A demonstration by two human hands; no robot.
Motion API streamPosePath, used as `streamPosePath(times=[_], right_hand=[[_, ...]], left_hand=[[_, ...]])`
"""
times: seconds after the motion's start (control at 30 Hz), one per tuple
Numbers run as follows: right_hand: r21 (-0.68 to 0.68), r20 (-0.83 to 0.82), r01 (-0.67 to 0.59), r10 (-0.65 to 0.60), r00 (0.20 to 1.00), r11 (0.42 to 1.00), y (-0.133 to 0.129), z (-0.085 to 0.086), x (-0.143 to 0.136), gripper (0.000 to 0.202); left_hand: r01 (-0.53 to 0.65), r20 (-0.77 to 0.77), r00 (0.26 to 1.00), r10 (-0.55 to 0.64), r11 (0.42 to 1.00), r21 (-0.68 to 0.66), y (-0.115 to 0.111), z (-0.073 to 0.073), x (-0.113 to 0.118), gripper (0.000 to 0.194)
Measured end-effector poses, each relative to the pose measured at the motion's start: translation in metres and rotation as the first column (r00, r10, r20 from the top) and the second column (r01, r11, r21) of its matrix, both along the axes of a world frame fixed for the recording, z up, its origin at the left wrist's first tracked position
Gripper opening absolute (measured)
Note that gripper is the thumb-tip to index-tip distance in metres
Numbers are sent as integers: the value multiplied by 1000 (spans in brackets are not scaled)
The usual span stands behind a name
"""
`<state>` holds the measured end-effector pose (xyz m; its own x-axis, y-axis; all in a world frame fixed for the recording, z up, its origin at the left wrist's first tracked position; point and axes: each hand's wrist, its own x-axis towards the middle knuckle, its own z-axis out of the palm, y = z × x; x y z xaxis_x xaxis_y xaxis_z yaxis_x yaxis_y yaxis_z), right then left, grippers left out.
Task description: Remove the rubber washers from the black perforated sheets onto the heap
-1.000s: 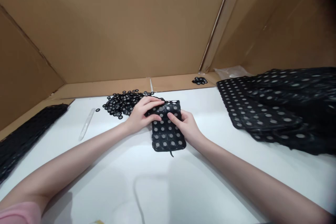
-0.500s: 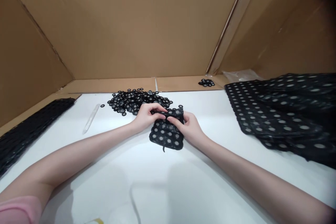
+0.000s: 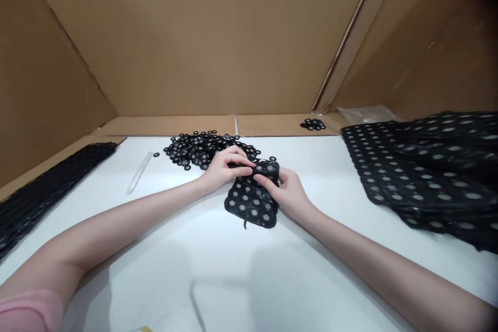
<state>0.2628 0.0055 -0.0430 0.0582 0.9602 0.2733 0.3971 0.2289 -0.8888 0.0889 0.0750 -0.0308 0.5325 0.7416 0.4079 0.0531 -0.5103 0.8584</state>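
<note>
Between my hands, a black rubbery sheet [image 3: 253,201] patterned with grey-white round dots lies tilted on the white table, its far edge folded over. My left hand [image 3: 227,168] pinches the fold from the left, thumb and forefinger pressed on it. On the other side, my right hand [image 3: 290,192] grips the sheet's right edge, its thumb on the top near the fold. A short thin tab sticks out of the sheet's near edge. Just behind my left hand is a pile of small black rings with grey centres [image 3: 192,148].
Stacked dotted black sheets [image 3: 392,176] lie at the right, with a clear plastic bag [image 3: 368,113] behind them. A long black stack [image 3: 58,181] is at the left, near a white translucent stick [image 3: 140,172]. A small ring cluster [image 3: 313,124] sits by the cardboard wall [image 3: 218,36].
The camera view has shifted slightly. My hands remain on the sheet, whose near end is turned a little more; my left fingers have moved slightly along the fold.
</note>
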Motion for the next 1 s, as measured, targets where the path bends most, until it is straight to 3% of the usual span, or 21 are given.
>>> streamPosePath(times=[0.07,0.17,0.3,0.4,0.5,0.7,0.83,0.93,1.0], right_hand=[[4,2,-7,7,1000,1000,0,0,0,28],[7,0,-24,24,1000,1000,-1,0,-1,27],[-10,-9,-42,42,999,999,-2,1,-4,26],[-36,-24,-39,38,999,999,-2,1,-5,26],[-53,-25,-29,28,999,998,-3,1,-5,27],[-53,-40,-32,30,999,998,-3,0,-6,25],[-58,-42,-8,6,999,998,-4,-1,-5,26],[-49,-21,-10,9,1000,999,-4,1,-5,28],[-49,-31,-40,39,999,998,-5,3,-4,29]], left_hand=[[-41,12,999,42,999,-20,0,3,1,10],[-69,27,997,75,985,-158,-2,9,4,8],[-88,113,983,146,907,-413,-3,12,8,12],[-86,180,961,210,845,-528,0,10,9,10],[-96,239,930,278,814,-573,3,11,11,8],[-107,319,888,330,824,-556,16,18,9,10],[-168,339,889,307,909,-382,34,21,-4,13],[-247,145,953,264,961,-123,44,19,-12,22],[-309,-21,949,313,945,107,45,16,-14,26]])
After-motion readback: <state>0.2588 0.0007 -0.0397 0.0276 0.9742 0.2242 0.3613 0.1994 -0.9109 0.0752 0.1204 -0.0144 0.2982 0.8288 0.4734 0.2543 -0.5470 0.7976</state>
